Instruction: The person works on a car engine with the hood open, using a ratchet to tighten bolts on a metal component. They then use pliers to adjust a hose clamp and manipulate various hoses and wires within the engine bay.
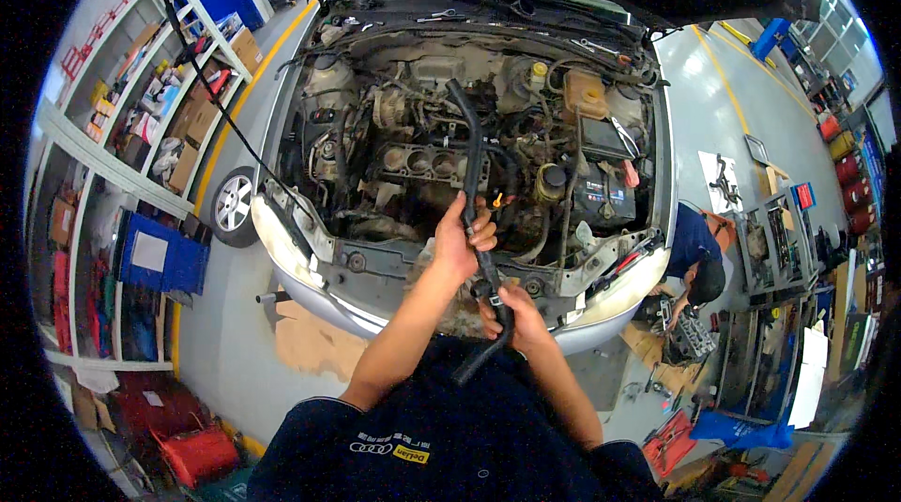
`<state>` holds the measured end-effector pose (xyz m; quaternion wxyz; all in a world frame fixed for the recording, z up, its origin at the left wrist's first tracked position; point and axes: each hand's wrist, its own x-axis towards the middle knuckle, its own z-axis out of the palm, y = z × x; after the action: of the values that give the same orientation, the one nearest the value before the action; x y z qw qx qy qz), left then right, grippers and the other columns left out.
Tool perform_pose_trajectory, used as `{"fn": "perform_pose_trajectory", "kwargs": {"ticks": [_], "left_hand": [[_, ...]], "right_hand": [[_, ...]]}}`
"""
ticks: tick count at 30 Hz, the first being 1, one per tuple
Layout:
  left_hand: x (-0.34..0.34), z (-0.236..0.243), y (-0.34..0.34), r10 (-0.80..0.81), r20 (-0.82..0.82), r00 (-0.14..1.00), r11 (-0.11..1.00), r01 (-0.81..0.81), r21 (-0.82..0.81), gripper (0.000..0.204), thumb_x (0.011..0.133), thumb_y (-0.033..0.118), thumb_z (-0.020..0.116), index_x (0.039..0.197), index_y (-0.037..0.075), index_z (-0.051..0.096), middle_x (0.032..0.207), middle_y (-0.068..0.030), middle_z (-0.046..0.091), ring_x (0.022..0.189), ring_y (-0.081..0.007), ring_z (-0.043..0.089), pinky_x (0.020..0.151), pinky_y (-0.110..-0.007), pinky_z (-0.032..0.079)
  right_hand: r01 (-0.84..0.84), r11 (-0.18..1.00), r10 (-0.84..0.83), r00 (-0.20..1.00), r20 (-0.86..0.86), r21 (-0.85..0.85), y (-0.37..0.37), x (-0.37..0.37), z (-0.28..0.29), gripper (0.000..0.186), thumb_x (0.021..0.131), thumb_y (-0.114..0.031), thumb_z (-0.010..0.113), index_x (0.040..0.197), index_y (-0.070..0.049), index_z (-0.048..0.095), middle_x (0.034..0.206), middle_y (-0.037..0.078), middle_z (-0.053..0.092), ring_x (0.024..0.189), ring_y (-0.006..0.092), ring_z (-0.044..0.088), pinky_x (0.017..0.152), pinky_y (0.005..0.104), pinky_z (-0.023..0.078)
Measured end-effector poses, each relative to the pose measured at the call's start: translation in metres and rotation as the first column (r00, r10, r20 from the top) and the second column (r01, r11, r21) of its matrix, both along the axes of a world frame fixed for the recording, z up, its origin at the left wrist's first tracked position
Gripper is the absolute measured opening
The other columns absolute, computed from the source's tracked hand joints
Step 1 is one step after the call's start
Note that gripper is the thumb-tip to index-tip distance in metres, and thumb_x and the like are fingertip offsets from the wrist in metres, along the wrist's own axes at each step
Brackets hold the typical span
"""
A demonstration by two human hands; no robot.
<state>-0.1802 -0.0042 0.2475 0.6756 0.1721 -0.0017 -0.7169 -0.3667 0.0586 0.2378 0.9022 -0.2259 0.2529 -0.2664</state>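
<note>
Frame centre: left hand (458, 241) closed around black hose (474, 150), mid-length; right hand (522, 316) curls closed around it lower. Engine block (432, 163), upper centre, shows open cylinders.

Metal shelving (113, 170) at left, loaded with boxes. Wheel (235, 205) with spoked rim, near shelving. Flattened cardboard (302, 344) on floor. Red bag (193, 455) lower left. Co-worker (693, 237) in dark cap bent over metal part (691, 337) at right.

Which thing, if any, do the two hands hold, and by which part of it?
A black hose: left hand around its middle, right hand near its lower bend.
</note>
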Motion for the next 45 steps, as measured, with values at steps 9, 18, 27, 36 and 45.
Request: {"fn": "perform_pose_trajectory", "kwargs": {"ticks": [9,18,27,36,45], "left_hand": [[-0.014,0.024,0.004,-0.072,-0.105,0.992,0.997,0.074,0.014,0.038,0.105,0.048,0.049,0.093,0.013,0.052,0.065,0.0028,0.040,0.048,-0.0092,0.033,0.047,-0.026,0.027],[-0.008,0.004,0.006,-0.166,0.028,0.986,0.984,0.168,-0.055,0.033,0.107,0.043,0.050,0.092,0.013,0.053,0.062,0.0031,0.042,0.044,-0.0068,0.035,0.042,-0.025,0.026],[-0.013,-0.002,0.004,-0.108,0.078,0.991,0.991,0.101,0.089,0.033,0.106,0.041,0.053,0.091,0.012,0.053,0.061,0.0039,0.040,0.044,-0.0057,0.032,0.041,-0.023,0.025],[-0.017,-0.015,0.000,-0.078,0.188,0.979,0.978,0.039,0.203,0.034,0.104,0.044,0.055,0.090,0.013,0.051,0.062,0.0028,0.037,0.043,-0.0085,0.029,0.041,-0.026,0.022],[-0.025,-0.011,-0.016,-0.095,0.404,0.910,0.928,-0.066,0.368,0.034,0.106,0.040,0.054,0.089,0.012,0.047,0.063,0.0003,0.041,0.045,-0.0109,0.031,0.042,-0.030,0.023]], "right_hand": [[-0.132,0.984,0.093,0.953,0.289,0.118,0.009,-0.008,-0.010,0.028,0.102,-0.025,0.063,0.120,-0.008,0.050,0.065,-0.004,0.039,0.047,0.0076,0.037,0.040,0.0251,0.032],[-0.122,0.986,0.110,0.989,0.103,0.113,0.014,-0.001,-0.002,0.022,0.104,-0.031,0.060,0.107,-0.011,0.051,0.061,-0.005,0.036,0.045,0.0071,0.034,0.040,0.0252,0.030],[-0.061,0.989,0.069,0.996,-0.053,0.138,0.017,0.004,0.018,0.019,0.106,-0.029,0.057,0.097,-0.014,0.050,0.059,-0.005,0.034,0.044,0.0059,0.030,0.041,0.0237,0.026],[-0.045,0.988,0.057,0.995,-0.083,0.149,0.017,0.004,0.008,0.019,0.105,-0.030,0.059,0.096,-0.015,0.050,0.059,-0.005,0.035,0.043,0.0059,0.031,0.042,0.0240,0.027],[0.050,0.999,-0.043,0.936,-0.349,0.012,0.012,0.011,0.002,0.027,0.100,-0.030,0.067,0.087,-0.013,0.049,0.059,-0.005,0.037,0.045,0.0086,0.033,0.044,0.0286,0.030]]}}
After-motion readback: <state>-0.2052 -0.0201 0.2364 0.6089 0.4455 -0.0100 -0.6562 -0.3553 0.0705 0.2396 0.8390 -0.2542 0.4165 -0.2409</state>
